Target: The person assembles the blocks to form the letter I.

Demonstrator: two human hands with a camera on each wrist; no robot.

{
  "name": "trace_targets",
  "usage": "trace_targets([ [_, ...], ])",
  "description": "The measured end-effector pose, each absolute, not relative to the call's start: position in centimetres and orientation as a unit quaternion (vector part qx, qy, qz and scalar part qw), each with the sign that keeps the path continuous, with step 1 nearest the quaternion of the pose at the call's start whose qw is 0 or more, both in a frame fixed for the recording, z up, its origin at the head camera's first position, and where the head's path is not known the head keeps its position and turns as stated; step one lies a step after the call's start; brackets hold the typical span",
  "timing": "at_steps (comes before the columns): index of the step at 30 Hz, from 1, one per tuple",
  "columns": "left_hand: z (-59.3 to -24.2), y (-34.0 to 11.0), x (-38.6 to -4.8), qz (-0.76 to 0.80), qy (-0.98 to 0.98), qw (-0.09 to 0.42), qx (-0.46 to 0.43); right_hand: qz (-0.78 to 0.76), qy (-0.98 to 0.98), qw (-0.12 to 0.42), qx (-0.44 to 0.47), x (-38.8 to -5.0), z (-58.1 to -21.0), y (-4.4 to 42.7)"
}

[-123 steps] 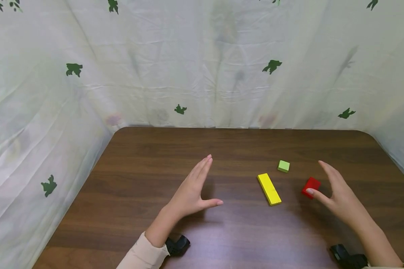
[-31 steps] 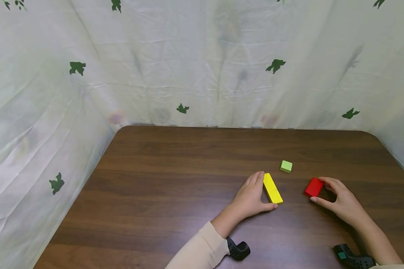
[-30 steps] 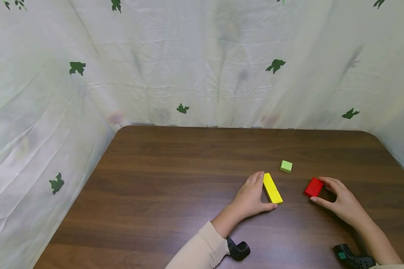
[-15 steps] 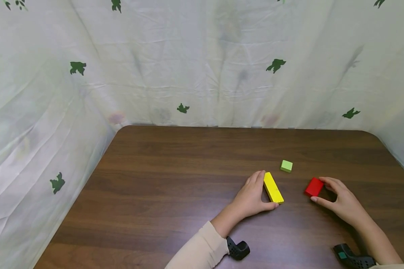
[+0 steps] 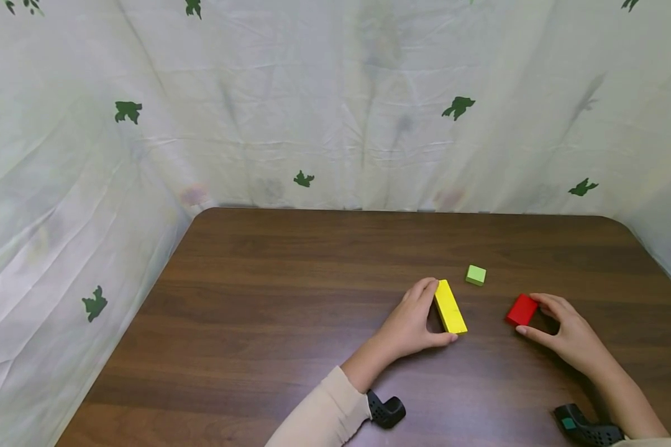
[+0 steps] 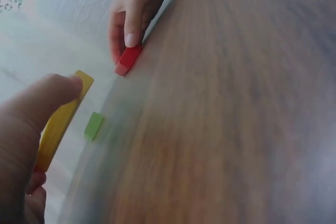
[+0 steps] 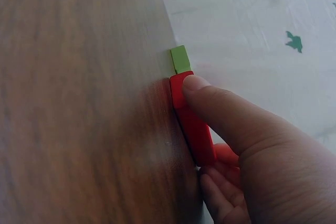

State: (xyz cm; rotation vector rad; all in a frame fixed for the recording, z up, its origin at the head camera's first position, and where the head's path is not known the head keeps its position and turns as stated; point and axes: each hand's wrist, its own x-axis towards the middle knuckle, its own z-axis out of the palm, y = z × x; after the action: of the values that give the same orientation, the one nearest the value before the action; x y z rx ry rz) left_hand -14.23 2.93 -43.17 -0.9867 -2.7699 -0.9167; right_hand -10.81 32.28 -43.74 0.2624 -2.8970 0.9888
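Note:
The long yellow block (image 5: 450,308) is pinched at its two ends by my left hand (image 5: 410,323), thumb at the near end, fingers at the far end. In the left wrist view the yellow block (image 6: 59,125) appears raised off the table. My right hand (image 5: 573,338) grips the red block (image 5: 522,310) between thumb and fingers, and that block rests on the table in the right wrist view. A small light green block (image 5: 476,275) lies behind and between the two, touched by neither hand.
The brown wooden table (image 5: 291,267) reaches back to a white cloth (image 5: 335,112) with green leaf shapes, which also hangs along both sides. A black device (image 5: 387,411) is strapped at the left wrist, another (image 5: 587,427) at the right.
My left hand has come in from the left, taken hold of the yellow block and shifted it slightly up and left in view. My right hand has closed on the red block.

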Motion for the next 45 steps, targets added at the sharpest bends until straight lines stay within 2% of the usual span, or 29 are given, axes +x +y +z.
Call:
trace_targets([
  [18, -42.8, 0.2, -14.3, -0.306, -0.874, 0.076, -0.37, 0.322, -0.942, 0.036, 0.083, -10.8, -43.8, 32.3],
  [45, -43.3, -3.6, -14.3, -0.301, -0.866, 0.063, -0.395, 0.325, -0.942, 0.029, 0.086, -10.8, -43.8, 32.3],
])
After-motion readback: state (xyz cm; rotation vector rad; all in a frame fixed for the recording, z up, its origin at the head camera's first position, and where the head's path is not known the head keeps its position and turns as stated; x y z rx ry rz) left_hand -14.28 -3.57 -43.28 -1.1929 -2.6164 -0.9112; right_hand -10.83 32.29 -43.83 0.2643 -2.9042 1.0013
